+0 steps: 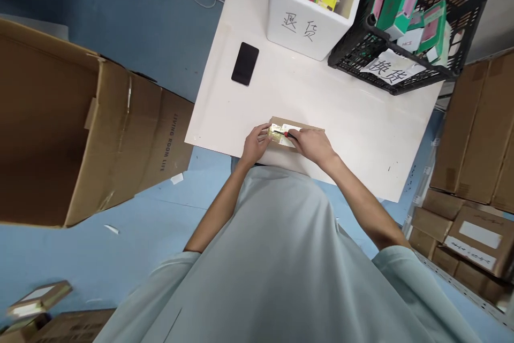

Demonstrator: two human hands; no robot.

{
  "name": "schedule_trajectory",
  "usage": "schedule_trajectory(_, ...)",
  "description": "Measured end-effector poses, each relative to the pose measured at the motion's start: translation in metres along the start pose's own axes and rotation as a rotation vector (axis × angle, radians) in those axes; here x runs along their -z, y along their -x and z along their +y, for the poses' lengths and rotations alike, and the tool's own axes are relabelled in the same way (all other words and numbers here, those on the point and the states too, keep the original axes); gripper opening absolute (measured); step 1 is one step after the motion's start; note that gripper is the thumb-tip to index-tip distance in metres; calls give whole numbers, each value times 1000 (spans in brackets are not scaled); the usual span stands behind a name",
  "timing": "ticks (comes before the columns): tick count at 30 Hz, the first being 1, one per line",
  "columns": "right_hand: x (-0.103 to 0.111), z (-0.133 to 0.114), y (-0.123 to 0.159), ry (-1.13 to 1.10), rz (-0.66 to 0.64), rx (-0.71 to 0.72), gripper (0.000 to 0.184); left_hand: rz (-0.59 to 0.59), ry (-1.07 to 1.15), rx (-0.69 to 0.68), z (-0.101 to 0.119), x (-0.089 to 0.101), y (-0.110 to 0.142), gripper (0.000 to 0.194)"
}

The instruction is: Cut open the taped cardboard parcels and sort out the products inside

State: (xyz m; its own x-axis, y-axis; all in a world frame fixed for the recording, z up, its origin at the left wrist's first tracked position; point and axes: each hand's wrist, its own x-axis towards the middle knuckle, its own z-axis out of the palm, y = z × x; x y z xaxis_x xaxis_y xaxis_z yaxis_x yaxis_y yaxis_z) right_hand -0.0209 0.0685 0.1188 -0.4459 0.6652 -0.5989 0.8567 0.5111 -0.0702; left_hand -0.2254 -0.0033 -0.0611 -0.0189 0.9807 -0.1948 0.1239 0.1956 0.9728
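Note:
A small flat cardboard box (pixel 302 122) with a white label and shiny tape at its left end lies near the front edge of the white table. My left hand (pixel 256 144) grips the left end of this box, fingers at the far side and thumb at the near side. Above the label, my right hand (pixel 315 145) is closed around a small red-and-black tool (pixel 286 134). The tool's thin tip points left and rests on or just over the taped end; its exact kind is too small to tell. Part of the box is hidden under my right hand.
A black phone (pixel 245 63) lies on the white table (pixel 353 134). At the back stand a white foam bin (pixel 307 32) with packages and a black crate (pixel 353 46) with green boxes. A large open carton (pixel 140 134) is at the left; stacked cartons (pixel 461 134) fill the right.

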Motion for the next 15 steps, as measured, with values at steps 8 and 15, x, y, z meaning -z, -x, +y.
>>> schedule_trajectory(8,8,-16,-22,177,-113,54,51,24,-3,-54,-2,-5,2,49)
schedule_trajectory(15,9,-25,-25,206,-105,47,46,30,30,-61,-2,-7,2,51)
